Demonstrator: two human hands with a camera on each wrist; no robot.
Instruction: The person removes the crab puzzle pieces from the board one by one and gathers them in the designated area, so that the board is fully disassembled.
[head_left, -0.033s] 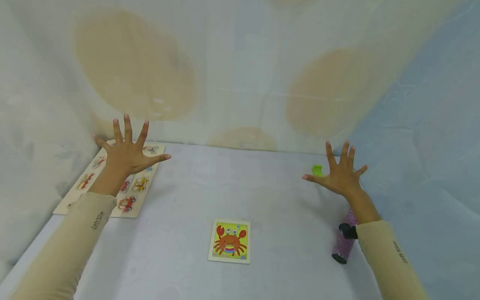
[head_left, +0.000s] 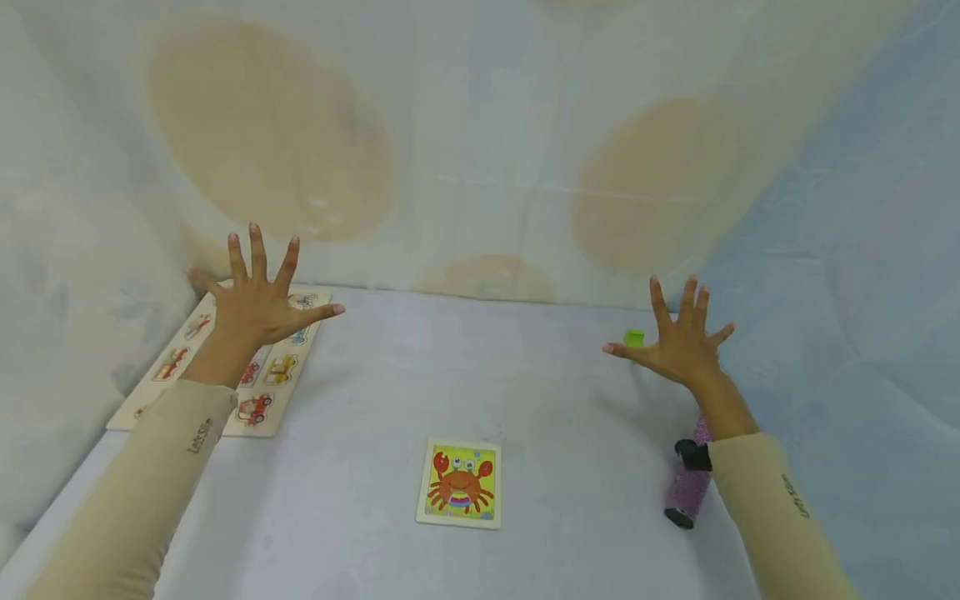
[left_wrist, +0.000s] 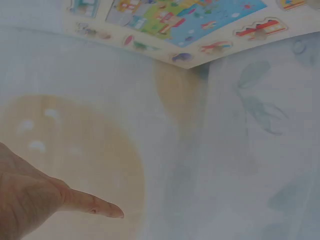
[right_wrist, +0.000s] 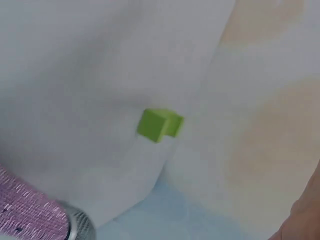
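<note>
Fingers spread wide, my left hand [head_left: 258, 310] hovers in front of a wooden puzzle board [head_left: 282, 398] with vehicle pictures and holds nothing. In the left wrist view, part of that hand [left_wrist: 35, 202] shows with one finger stretched out, below the board's corner [left_wrist: 110, 40]. My right hand [head_left: 681, 348], also spread and bare, is raised near a small green block [head_left: 634, 338], its thumb overlapping the block's lower part in the head view. Beneath the right forearm lies a glittery purple tube [head_left: 686, 493] with black ends, partly hidden by the wrist and sleeve.
A square crab picture puzzle [head_left: 459, 483] in a pale frame lies on the white-covered table [head_left: 375, 533], front centre. Patterned cloth [head_left: 480, 167] hangs along the back, with more cloth on both sides. The right wrist view shows the green block [right_wrist: 155, 125] near the table's edge.
Both hands have risen very slightly in the head view, fingers still spread. The board, crab puzzle, block and tube have not moved.
</note>
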